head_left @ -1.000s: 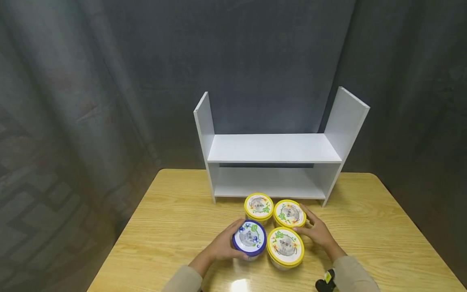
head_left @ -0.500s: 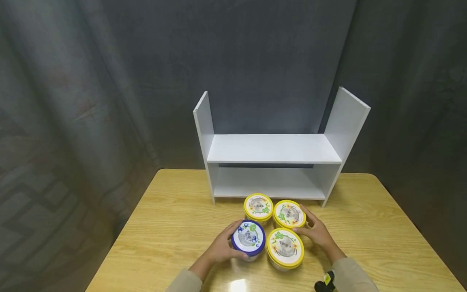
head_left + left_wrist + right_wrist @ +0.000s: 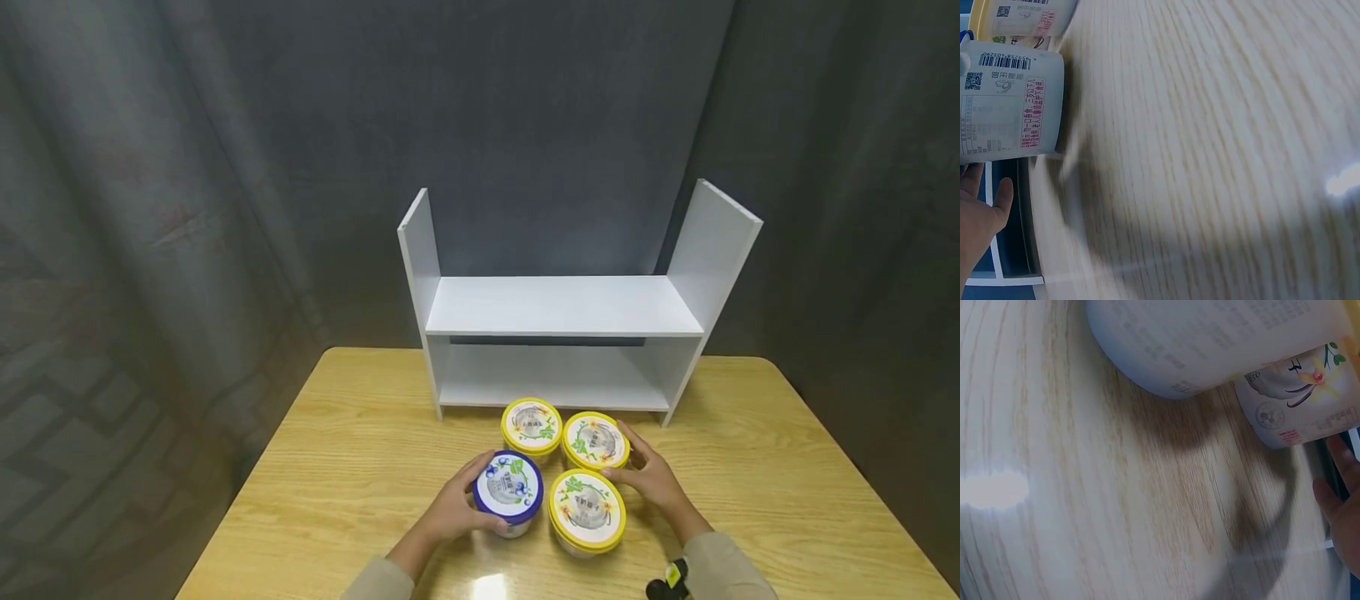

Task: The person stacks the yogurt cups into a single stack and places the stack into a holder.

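My left hand (image 3: 455, 504) grips a white tub with a blue lid (image 3: 508, 485), thumb on the near side and fingers round the far side. In the left wrist view the wall of this tub (image 3: 1010, 103) shows a barcode and red print. My right hand (image 3: 651, 477) holds the back-right yellow-lidded tub (image 3: 596, 439) from its right side; flower artwork marks that tub (image 3: 1300, 394) in the right wrist view. Another yellow-lidded tub (image 3: 587, 510) stands in front of it, and a third yellow-lidded tub (image 3: 531, 425) sits behind the blue-lidded one.
A white two-tier shelf (image 3: 562, 306) with raised sides stands on the wooden table (image 3: 360, 433) just behind the tubs. Grey curtains (image 3: 555, 133) enclose the table. Near the right sleeve lies a small black object with a yellow patch (image 3: 667, 579).
My left hand has shifted slightly left with the blue-lidded tub, widening its gap from the front yellow-lidded one. The right hand and the yellow-lidded tubs stay almost still.
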A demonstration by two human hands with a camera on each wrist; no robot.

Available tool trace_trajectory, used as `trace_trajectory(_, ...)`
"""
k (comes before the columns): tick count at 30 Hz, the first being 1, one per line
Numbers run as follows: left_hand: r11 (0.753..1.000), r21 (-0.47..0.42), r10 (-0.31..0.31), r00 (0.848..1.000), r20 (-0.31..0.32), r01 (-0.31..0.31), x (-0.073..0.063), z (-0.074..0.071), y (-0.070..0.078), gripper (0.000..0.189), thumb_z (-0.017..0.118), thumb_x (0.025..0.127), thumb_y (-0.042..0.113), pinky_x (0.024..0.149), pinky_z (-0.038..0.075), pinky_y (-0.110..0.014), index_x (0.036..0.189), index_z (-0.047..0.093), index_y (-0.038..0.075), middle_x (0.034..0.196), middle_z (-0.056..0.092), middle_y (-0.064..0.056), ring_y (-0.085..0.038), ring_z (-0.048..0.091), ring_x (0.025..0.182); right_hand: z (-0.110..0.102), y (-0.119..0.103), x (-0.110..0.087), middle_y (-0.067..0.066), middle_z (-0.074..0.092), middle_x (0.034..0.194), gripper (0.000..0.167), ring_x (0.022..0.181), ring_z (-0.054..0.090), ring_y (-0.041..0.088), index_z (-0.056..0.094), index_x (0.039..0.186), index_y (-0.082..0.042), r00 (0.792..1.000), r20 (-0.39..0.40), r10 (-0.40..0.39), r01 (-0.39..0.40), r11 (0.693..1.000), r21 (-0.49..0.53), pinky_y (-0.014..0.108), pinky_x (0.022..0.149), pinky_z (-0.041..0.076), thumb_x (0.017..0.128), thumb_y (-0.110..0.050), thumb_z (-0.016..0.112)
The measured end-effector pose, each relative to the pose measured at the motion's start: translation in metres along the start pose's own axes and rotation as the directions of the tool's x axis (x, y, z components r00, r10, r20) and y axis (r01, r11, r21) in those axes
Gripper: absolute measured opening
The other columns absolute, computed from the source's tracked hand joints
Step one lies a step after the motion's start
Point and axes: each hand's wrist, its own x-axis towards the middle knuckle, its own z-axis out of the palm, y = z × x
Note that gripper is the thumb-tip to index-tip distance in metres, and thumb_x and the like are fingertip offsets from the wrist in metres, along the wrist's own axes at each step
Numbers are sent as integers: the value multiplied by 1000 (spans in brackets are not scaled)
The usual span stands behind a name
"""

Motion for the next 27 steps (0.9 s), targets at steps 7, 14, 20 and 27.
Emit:
trace_trajectory(7,999,0,37,999,-17,-37,-1,-2,4,98,81,55,13,95,23,-52,136,26,12,137,24,-15,-33,35,116,0,1,-1,18,11,141,90,121,18,44,16,139,-12,999,15,36,-36,999,19,51,97,20,69,-23,72)
trace_trajectory(14,998,37,57,998,-33,-56,1,-7,8,97,81,54,16,95,21,-54,136,28,13,137,26,-15,-32,36,116,0,1,0,17,12,141,90,120,21,43,16,139,-14,999,10,40,-41,999,16,52,96,22,69,-23,72)
trace_trajectory(20,997,34,69,997,-45,-68,1,-11,13,96,81,55,21,94,23,-54,135,29,18,137,26,-15,-32,37,114,1,1,0,17,14,141,90,119,24,42,17,139,-13,999,-1,38,-38,999,15,52,96,23,68,-23,73)
trace_trajectory(27,995,34,97,994,-57,-96,4,-16,23,95,81,55,22,94,25,-52,135,30,17,137,27,-13,-29,40,112,1,1,0,17,15,141,88,119,25,42,18,138,-10,1000,-10,16,-16,1000,13,52,95,24,69,-22,72)
